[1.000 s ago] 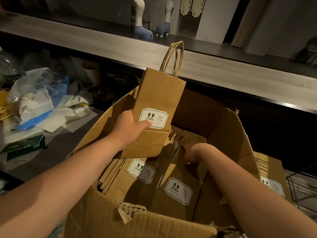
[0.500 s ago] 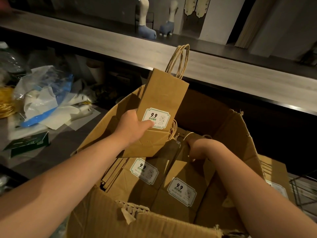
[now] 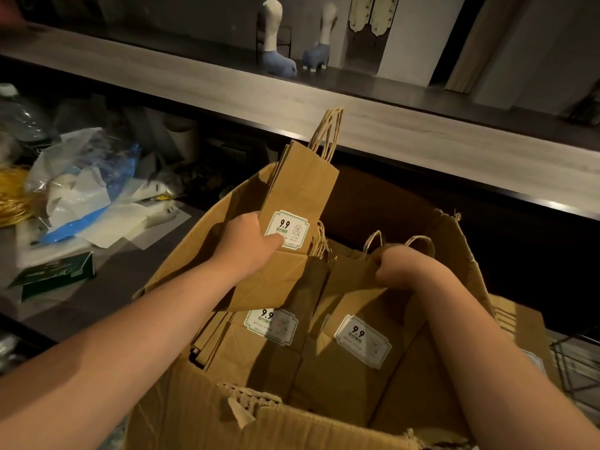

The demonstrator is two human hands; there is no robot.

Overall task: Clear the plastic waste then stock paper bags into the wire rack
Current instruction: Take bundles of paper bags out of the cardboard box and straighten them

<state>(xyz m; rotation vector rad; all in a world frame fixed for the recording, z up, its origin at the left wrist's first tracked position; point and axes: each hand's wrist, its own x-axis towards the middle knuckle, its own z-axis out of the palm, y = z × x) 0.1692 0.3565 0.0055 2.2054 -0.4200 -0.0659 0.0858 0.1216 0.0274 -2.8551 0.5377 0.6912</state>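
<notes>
The torn near flap of the box sits closest, with flat bags stacked inside. The right hand is curled round the top edge and handles of one stack, thumb hidden. The left hand pinches a held bag upright above the box, thumb on its label. To do this well, I would lift the right-hand stack straight up so its handles do not snag the neighbours, and keep the edges squared. The rack is cut off at the right edge, so its fill is unclear. Plastic waste lies on the counter far left, dim and jumbled.
</notes>
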